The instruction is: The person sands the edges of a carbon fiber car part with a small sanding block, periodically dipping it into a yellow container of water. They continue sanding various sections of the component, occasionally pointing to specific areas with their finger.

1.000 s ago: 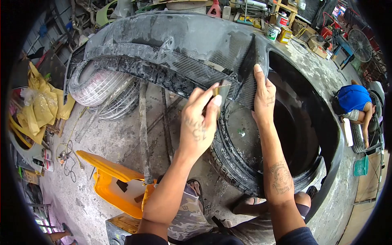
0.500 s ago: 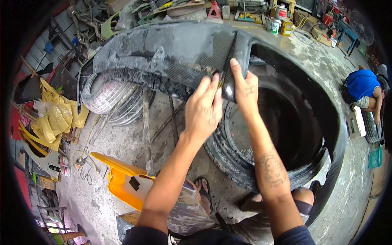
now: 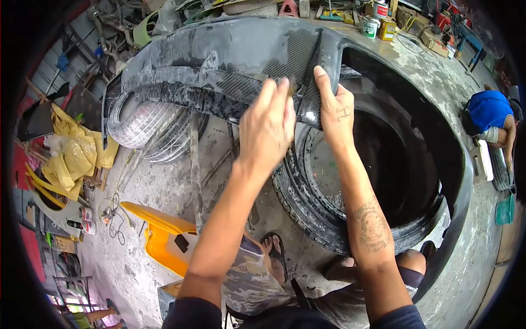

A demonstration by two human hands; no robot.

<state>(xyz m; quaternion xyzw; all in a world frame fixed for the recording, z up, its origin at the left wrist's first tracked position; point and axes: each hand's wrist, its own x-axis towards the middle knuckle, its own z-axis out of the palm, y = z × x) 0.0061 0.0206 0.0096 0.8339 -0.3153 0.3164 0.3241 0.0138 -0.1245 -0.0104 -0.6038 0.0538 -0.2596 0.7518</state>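
A black carbon-fibre car bumper [image 3: 246, 46], smeared with grey dust, curves across the view in front of me. My right hand [image 3: 337, 109] grips the bar beside its big opening, thumb along the top. Close to it on the left, my left hand [image 3: 267, 120] is blurred, its fingers pinched at a crease in the panel. Something small, dark and tan shows at those fingertips; its kind I cannot make out. Under the bumper's right side lies a dusty tyre [image 3: 312, 214], partly hidden by my right forearm.
More tyres [image 3: 145, 126] lie beneath the bumper's left end. A yellow panel [image 3: 164, 236] is on the floor by my leg. A person in a blue shirt [image 3: 487, 112] bends over a tyre at the right. Cans [image 3: 370, 27] and clutter line the back.
My left hand has shifted slightly up and left along the panel and is now blurred. My right hand keeps its grip. The view has shifted a little.
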